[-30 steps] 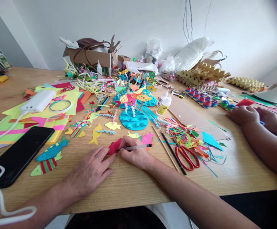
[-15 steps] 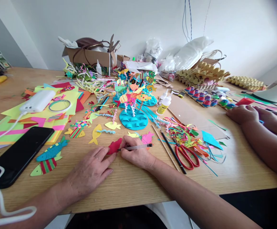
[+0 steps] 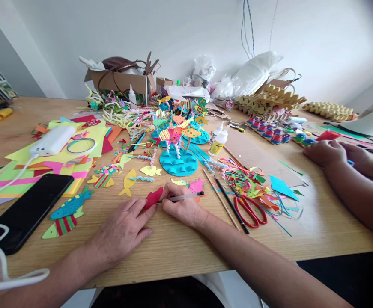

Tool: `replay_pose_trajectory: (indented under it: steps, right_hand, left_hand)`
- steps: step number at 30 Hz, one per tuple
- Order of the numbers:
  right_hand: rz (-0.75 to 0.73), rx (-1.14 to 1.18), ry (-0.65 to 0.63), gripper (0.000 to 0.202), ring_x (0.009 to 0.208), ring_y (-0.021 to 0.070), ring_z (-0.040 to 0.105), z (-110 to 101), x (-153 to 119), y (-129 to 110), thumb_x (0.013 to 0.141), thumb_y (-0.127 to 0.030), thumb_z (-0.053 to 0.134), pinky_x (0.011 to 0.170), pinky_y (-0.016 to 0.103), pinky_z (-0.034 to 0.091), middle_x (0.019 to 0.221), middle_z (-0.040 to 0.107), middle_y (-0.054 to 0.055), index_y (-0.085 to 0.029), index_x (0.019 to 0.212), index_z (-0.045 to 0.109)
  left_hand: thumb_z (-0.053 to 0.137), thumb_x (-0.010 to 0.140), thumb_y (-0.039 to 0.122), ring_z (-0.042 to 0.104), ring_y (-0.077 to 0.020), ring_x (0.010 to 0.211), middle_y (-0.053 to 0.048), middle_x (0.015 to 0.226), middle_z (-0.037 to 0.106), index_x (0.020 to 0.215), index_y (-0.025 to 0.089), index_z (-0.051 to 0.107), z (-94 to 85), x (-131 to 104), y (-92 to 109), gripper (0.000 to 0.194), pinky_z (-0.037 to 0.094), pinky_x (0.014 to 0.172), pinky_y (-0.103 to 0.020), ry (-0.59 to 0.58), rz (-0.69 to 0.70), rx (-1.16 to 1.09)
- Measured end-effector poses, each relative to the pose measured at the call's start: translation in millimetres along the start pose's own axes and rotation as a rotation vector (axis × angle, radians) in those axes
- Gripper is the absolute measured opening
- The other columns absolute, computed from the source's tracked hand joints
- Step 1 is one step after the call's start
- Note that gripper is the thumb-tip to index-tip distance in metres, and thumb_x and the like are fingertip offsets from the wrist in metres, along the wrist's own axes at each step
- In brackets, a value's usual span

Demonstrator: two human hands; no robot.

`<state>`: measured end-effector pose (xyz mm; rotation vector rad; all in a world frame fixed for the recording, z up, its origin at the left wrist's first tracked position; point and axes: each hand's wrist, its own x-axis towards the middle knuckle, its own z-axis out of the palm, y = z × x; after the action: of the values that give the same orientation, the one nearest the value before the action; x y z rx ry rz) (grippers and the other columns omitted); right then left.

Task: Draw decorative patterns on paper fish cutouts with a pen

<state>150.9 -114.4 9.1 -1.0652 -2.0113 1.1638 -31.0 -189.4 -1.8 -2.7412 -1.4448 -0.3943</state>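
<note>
A small red paper fish (image 3: 153, 198) lies at the table's front, between my hands. My left hand (image 3: 129, 224) steadies it, fingertips on its left and lower edge. In my right hand (image 3: 181, 209) is a gel pen (image 3: 186, 196) with a clear barrel and black end cap, pinched with its tip at the fish's right side; the fingers partly hide the tip. Nearby lie a yellow paper fish (image 3: 128, 183) and a pink paper fish (image 3: 197, 185). Behind them stands a blue scalloped paper base (image 3: 178, 162) with patterned paper fish on curled stems.
Red-handled scissors (image 3: 251, 211), a black pencil (image 3: 231, 205) and a wooden stick (image 3: 220, 199) lie right of my hand beside paper scraps (image 3: 247, 175). A phone (image 3: 28, 209) and coloured sheets (image 3: 54, 167) lie left. Glue bottles (image 3: 218, 143) stand behind. Another person's hands (image 3: 327, 154) rest far right.
The view has shifted very slightly. My hands, the pen and the red fish keep almost the same places.
</note>
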Motion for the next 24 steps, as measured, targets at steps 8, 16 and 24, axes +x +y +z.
replay_pose_trajectory:
  steps: [8,16,24]
  right_hand:
    - [-0.015,0.000,0.003,0.009,0.052,0.0079,0.041,0.0,1.6,4.2,0.062,-0.011,0.052,0.050,0.019,0.033,0.057,0.048,-0.006,-0.018,0.060,0.047]
    - [-0.014,-0.030,-0.024,0.010,0.052,0.0080,0.042,0.0,1.2,4.7,0.061,-0.008,0.052,0.049,0.019,0.031,0.056,0.049,-0.005,-0.017,0.061,0.049]
    - [0.002,-0.047,-0.020,0.011,0.053,0.0081,0.042,0.7,1.5,3.2,0.062,-0.008,0.052,0.048,0.019,0.030,0.057,0.049,-0.005,-0.018,0.061,0.047]
  left_hand:
    - [0.055,0.084,0.021,0.048,-0.0251,0.105,-0.010,0.118,0.053,0.127,0.019,0.051,2.6,-1.8,3.1,0.044,0.046,0.092,-0.041,-0.014,-0.030,0.021]
    - [0.054,0.085,0.019,0.048,-0.0255,0.106,-0.010,0.116,0.053,0.127,0.020,0.050,1.3,-1.5,4.3,0.043,0.045,0.093,-0.042,-0.016,-0.043,0.008]
    - [0.057,0.082,0.019,0.048,-0.0252,0.104,-0.010,0.116,0.052,0.127,0.019,0.050,3.0,-1.5,3.7,0.045,0.046,0.092,-0.041,-0.013,-0.031,0.022]
